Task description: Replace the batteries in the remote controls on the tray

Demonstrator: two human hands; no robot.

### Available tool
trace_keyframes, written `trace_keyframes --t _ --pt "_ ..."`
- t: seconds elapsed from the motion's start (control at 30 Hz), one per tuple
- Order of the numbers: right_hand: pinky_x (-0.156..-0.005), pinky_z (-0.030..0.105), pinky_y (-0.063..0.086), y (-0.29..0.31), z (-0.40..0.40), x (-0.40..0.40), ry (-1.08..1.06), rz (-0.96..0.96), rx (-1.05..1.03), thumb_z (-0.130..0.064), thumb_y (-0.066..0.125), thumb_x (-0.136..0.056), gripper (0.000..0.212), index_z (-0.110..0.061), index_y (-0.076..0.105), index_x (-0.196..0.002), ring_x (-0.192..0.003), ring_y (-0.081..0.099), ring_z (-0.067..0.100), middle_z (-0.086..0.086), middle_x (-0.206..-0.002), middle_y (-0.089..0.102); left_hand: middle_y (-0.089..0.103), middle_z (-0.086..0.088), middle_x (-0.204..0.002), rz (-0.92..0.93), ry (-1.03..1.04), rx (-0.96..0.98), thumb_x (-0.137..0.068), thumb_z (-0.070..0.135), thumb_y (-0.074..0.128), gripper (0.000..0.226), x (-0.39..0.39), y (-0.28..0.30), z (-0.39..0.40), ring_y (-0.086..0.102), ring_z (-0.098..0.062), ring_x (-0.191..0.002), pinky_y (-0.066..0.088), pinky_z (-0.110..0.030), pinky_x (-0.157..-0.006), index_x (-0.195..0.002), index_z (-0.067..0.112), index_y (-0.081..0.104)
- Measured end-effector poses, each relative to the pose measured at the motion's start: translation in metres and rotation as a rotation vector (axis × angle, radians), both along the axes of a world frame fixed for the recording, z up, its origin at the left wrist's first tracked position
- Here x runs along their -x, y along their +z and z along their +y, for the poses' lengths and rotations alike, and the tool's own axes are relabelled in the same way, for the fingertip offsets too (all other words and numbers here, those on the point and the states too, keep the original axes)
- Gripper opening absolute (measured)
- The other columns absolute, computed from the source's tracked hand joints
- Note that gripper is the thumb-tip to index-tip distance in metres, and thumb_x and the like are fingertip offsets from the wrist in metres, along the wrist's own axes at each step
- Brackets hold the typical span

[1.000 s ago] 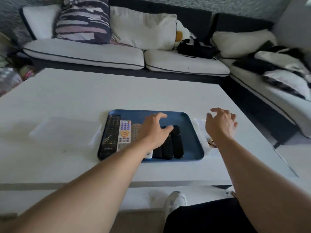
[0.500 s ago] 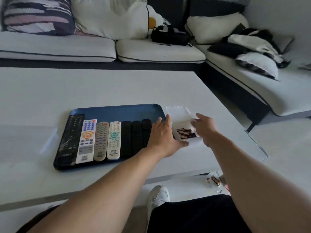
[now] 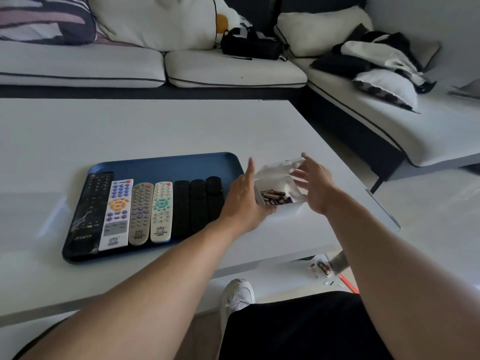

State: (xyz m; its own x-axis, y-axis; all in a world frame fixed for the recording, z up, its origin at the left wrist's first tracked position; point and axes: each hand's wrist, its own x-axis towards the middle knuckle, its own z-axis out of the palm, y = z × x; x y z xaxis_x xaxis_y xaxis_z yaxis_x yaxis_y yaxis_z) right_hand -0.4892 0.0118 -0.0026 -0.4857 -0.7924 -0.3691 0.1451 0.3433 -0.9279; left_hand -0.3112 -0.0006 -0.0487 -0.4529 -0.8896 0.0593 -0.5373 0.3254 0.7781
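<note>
A blue tray (image 3: 166, 162) on the white table holds several remotes side by side: a long black one (image 3: 89, 209), a white one with orange keys (image 3: 117, 214), a grey one (image 3: 140, 211), a white one with teal keys (image 3: 161, 210) and three slim black ones (image 3: 198, 203). Right of the tray stands a small white battery box (image 3: 291, 188) with its hinged lid (image 3: 280, 166) up and batteries (image 3: 275, 198) inside. My left hand (image 3: 242, 201) holds the box's left side, thumb along its front. My right hand (image 3: 317, 185) is at its right side, straight fingers touching the lid.
A clear plastic container (image 3: 31, 211) lies faintly visible left of the tray. The table's right edge (image 3: 381, 206) is close to the box. A sofa with cushions and a black bag (image 3: 249, 44) runs behind. Small items (image 3: 323, 267) lie on the floor by my white shoe (image 3: 237, 294).
My left hand left the black remotes and moved right to the battery box. My right hand closed in on the box, and its fingers rose to the lid. The view shifted rightward.
</note>
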Motion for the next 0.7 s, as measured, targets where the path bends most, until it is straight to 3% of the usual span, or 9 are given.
trace_keyframes --t 0.13,0.27,0.5,0.6,0.7 --pt "-0.095 0.043 0.052 0.000 0.015 0.018 0.076 -0.064 -0.031 -0.015 0.061 -0.094 0.022 -0.012 0.071 -0.114 -0.097 0.066 0.028 0.008 -0.108 0.069 0.032 0.003 -0.161 -0.038 -0.077 0.243 -0.088 0.034 0.075 0.082 -0.005 -0.006 0.000 0.015 -0.017 -0.153 0.012 -0.035 -0.126 -0.157 0.027 0.031" --pt "-0.086 0.037 0.058 -0.012 0.031 0.026 0.204 0.072 -0.168 -0.011 0.079 -0.083 0.046 -0.007 0.063 -0.126 -0.101 0.068 0.030 0.011 -0.117 0.069 0.035 0.003 -0.161 -0.108 -0.133 0.255 -0.088 0.037 0.073 0.064 -0.004 -0.013 0.005 0.014 -0.017 -0.153 0.012 -0.040 -0.125 -0.147 0.027 0.049" --pt "-0.070 0.027 0.060 -0.005 0.028 0.014 0.112 0.232 -0.176 -0.007 0.081 -0.082 0.036 -0.010 0.065 -0.113 -0.096 0.069 0.027 0.013 -0.109 0.067 0.010 0.006 -0.169 -0.250 -0.137 0.207 -0.095 0.031 0.064 0.069 0.001 -0.010 0.015 -0.002 -0.021 -0.156 0.000 -0.045 -0.126 -0.156 0.030 0.032" --pt "-0.085 0.035 0.058 -0.009 0.027 0.009 0.092 0.358 -0.196 -0.012 0.082 -0.081 0.037 -0.012 0.066 -0.115 -0.094 0.065 0.024 0.008 -0.103 0.067 0.000 0.006 -0.169 -0.284 -0.178 0.172 -0.095 0.036 0.063 0.079 -0.003 -0.009 0.018 -0.012 -0.020 -0.155 -0.007 -0.044 -0.125 -0.160 0.028 0.019" --pt "-0.094 0.037 0.052 -0.008 0.032 0.003 -0.018 0.561 -0.126 -0.025 0.080 -0.083 0.039 -0.018 0.067 -0.118 -0.105 0.064 0.021 0.001 -0.113 0.069 0.004 0.006 -0.169 -0.132 -0.112 0.087 -0.094 0.038 0.066 0.088 -0.014 -0.003 0.022 -0.012 -0.015 -0.155 -0.003 -0.039 -0.125 -0.161 0.025 0.011"
